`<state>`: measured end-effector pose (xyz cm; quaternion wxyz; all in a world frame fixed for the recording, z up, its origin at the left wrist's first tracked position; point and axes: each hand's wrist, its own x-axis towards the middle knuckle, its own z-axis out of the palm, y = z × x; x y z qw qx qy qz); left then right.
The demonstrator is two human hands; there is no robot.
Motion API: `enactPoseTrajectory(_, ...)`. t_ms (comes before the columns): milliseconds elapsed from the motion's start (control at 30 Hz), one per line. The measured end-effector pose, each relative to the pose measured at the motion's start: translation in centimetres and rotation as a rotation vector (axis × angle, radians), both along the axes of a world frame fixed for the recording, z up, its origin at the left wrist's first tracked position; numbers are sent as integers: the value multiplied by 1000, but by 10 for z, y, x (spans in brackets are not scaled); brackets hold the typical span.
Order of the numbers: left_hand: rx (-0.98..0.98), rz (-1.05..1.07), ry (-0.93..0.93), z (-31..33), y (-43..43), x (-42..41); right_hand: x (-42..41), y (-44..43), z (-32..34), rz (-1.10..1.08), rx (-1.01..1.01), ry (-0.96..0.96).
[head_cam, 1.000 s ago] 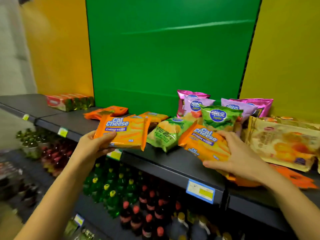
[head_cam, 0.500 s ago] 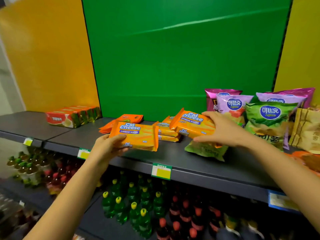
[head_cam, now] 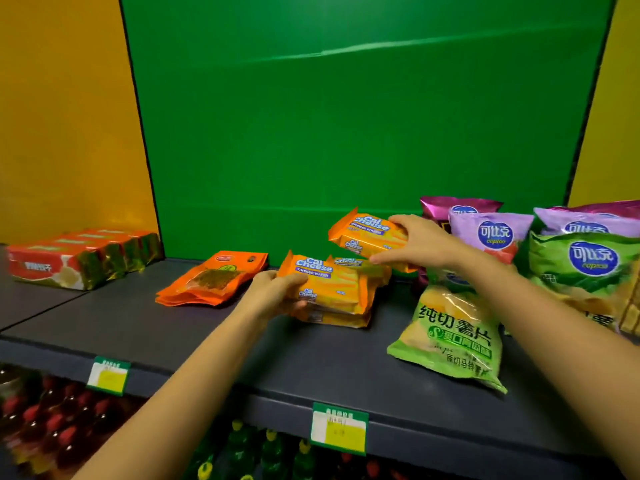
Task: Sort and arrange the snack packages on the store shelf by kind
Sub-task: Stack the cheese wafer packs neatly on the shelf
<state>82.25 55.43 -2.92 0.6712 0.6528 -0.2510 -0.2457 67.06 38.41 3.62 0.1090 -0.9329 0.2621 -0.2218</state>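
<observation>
Left grip: the left grip [head_cam: 277, 289] has its fingers curled round the left end of a front wafer pack [head_cam: 329, 285], which lies on or just over a short front pile [head_cam: 332, 318] of the same kind; I cannot tell whether it has landed.
Right grip: the right grip [head_cam: 415, 244] pinches a raised wafer pack [head_cam: 367, 233] by its right end, thumb below and fingers on top. The pack is tilted in the air above a rear pile [head_cam: 349, 263].
Where the wafers are: all between the two grips, on the shelf [head_cam: 173, 334].
Done, as I judge it: the wafers are nearly gathered into one spot. Orange pouches [head_cam: 214, 278] are piled just left of the left grip, and red boxes [head_cam: 69, 261] stand in a row well beyond them.
Left to do: both held packs need setting down. A flat green chip bag [head_cam: 453, 337] lies below the right wrist, apart from the standing green bag [head_cam: 588, 261]. Purple chip bags [head_cam: 488, 233] behind the right grip are mixed with green ones, so the chips look unsorted.
Look of the wafer packs: flat orange-yellow film wrappers with crimped ends and a blue "Cal Cheese" label. They are flat enough to stack, though the glossy film will likely be slippery.
</observation>
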Motion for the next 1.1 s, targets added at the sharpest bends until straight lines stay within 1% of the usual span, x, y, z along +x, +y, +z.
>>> enactPoseTrajectory(100, 203, 66, -379, -4, -10, 13, 19, -9, -1, 4, 5, 47)
enactPoseTrajectory(133, 253, 71, -456, -4, -13, 17, 25, -13, -2, 4, 12, 72)
enactPoseTrajectory(300, 406, -5, -607, -13, -20, 29, 59, -28, -9, -2, 14, 194)
enactPoseTrajectory(367, 447, -3, -684, -15, -22, 36, 70, -32, -12, -9, 24, 227)
enactPoseTrajectory(467, 505, 24, -830, -15, -26, 44, 84, -39, -17, -8, 43, 291)
enactPoseTrajectory(567, 519, 14, -882, -15, -29, 50, 93, -45, -20, -8, 79, 349)
enactPoseTrajectory(667, 507, -37, -876, -17, -31, 55, 96, -49, -23, -22, 123, 421)
enactPoseTrajectory(767, 510, -64, -860, -17, -33, 57, 96, -49, -28, -16, 239, 482)
enactPoseTrajectory(833, 526, -90, -823, -16, -33, 58, 94, -47, -26, -31, 334, 437)
enactPoseTrajectory(867, 516, -112, -775, -14, -33, 60, 93, -46, -24, -58, 374, 371)
enactPoseTrajectory(933, 436, -159, -606, -8, -35, 67, 88, -45, -19, -157, 427, 173)
enactPoseTrajectory(1000, 310, -196, -345, -2, -49, 79, 81, -43, -19, -265, 479, 1)
enactPoseTrajectory(1033, 272, -216, -212, 0, -58, 86, 78, -41, -20, -291, 518, -39)
enactPoseTrajectory(1100, 263, -267, -26, 3, -77, 96, 74, -36, -26, -313, 592, -25)
